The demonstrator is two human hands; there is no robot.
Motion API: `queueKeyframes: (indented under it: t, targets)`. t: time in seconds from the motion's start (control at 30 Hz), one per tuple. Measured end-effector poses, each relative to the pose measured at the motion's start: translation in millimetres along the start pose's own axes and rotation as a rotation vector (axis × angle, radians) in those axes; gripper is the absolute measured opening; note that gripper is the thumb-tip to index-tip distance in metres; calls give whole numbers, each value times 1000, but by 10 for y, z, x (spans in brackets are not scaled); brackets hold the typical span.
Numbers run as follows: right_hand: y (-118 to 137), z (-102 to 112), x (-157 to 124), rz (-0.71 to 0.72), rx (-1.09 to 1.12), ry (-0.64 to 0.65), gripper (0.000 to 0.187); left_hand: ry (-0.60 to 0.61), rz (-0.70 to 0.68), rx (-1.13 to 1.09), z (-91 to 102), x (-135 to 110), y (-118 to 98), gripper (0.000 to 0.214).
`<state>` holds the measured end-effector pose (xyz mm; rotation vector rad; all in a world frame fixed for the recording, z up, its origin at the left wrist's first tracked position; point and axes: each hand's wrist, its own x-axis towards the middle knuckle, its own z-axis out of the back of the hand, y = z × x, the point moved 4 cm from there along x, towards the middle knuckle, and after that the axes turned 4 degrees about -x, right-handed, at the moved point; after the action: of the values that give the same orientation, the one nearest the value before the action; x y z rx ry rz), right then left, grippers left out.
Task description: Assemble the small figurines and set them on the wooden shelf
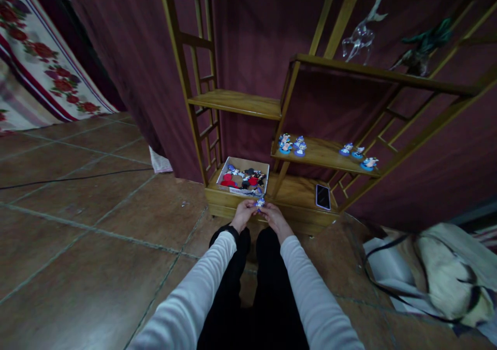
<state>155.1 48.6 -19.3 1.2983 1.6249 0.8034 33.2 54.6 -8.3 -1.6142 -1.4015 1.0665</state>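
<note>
Both hands meet just in front of the low shelf, at a small purple-and-white figurine (260, 203). My left hand (244, 213) pinches it from the left, and my right hand (273, 216) grips it from the right. Right behind the hands stands an open cardboard box (267, 170) with several red, black and white figurines (252, 181) lying jumbled inside. Up on the middle shelf (322, 154), several similar figurines (300, 146) on round blue or purple bases stand upright in a group at the left. More figurines (357, 152) stand toward that shelf's right end.
A phone (322, 197) lies on the bottom board right of the box. A glass animal ornament (359, 39) and a dark green ornament (423, 47) stand on the upper right shelf. Bags (438, 267) lie on the floor at right. A cable (77, 178) crosses the tiles at left.
</note>
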Motion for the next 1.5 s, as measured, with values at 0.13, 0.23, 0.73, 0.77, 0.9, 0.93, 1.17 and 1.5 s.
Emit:
queueKeyframes:
  t: [0.13, 0.23, 0.73, 0.77, 0.9, 0.93, 1.17, 1.5]
  targets:
    - [-17, 14, 22, 7, 27, -41, 26, 15, 4, -17, -25, -14, -12, 34]
    - [-22, 14, 34, 16, 44, -42, 24, 69, 45, -25, -51, -9, -4, 38]
    - [-7, 14, 15, 27, 75, -49, 18, 26, 103, -62, 35, 45, 71, 27]
    - [-6, 11, 11, 26, 79, -51, 18, 26, 111, -69, 39, 48, 76, 27]
    - [0, -2, 2, 20, 89, -49, 17, 5, 146, -80, 48, 46, 79, 23]
    - [3, -7, 1, 18, 85, -45, 18, -3, 151, -78, 49, 42, 75, 22]
    - [-3, -15, 16, -23, 87, -58, 17, 7, 149, -61, 45, 29, 39, 18]
    - [-10, -9, 6, -20, 119, -75, 18, -17, 180, -38, 67, 48, 55, 20]
